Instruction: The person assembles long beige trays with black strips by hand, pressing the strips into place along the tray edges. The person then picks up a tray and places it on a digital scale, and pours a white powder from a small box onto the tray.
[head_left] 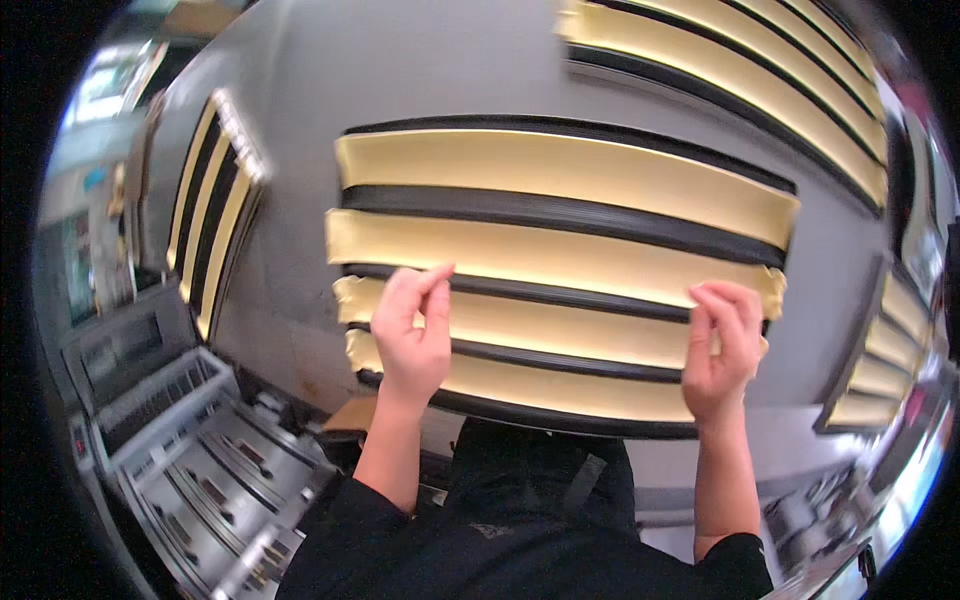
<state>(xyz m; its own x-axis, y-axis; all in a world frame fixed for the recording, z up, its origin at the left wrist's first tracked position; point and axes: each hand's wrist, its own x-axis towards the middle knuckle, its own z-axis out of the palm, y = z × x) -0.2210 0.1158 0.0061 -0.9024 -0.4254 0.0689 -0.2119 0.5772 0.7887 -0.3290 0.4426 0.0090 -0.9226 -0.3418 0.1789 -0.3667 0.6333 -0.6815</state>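
Beneath both hands is a black ridged tray bearing several long, smooth, pale yellow strips. The strips lie side by side, with black ridges between them; some have wavy ends. Over the left part of the near strips is my left hand, its fingers curled and thumb close to the index finger. On the other side, my right hand is above the right ends of the strips in a similar pinch. What either hand holds, if anything, is too small or hidden to make out. Whether the fingertips touch the strips I cannot tell.
Similar loaded trays stand at the far right, the right edge and the left, all on the grey surface. Lower left is a grey metal machine with slotted parts. My body is against the near side.
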